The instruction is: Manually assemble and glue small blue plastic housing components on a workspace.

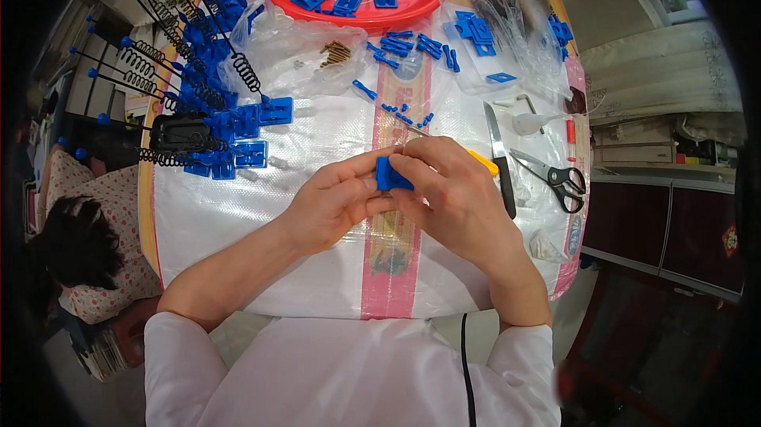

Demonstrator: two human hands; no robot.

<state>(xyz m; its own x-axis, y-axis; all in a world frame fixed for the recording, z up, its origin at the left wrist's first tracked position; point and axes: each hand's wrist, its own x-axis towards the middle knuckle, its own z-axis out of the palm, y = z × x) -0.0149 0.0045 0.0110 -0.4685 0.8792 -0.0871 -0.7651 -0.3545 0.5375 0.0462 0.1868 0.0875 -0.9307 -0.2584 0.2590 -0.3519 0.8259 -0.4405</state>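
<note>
Both hands meet over the white table (238, 221): left hand (337, 201) and right hand (448, 189) pinch a blue part (390, 176) between closed fingertips. It looks light, stiff plastic, best gripped by its edges.

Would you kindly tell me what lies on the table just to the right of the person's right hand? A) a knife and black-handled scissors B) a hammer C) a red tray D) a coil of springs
A: a knife and black-handled scissors lie on the white woven cover, right of the right hand.
</note>
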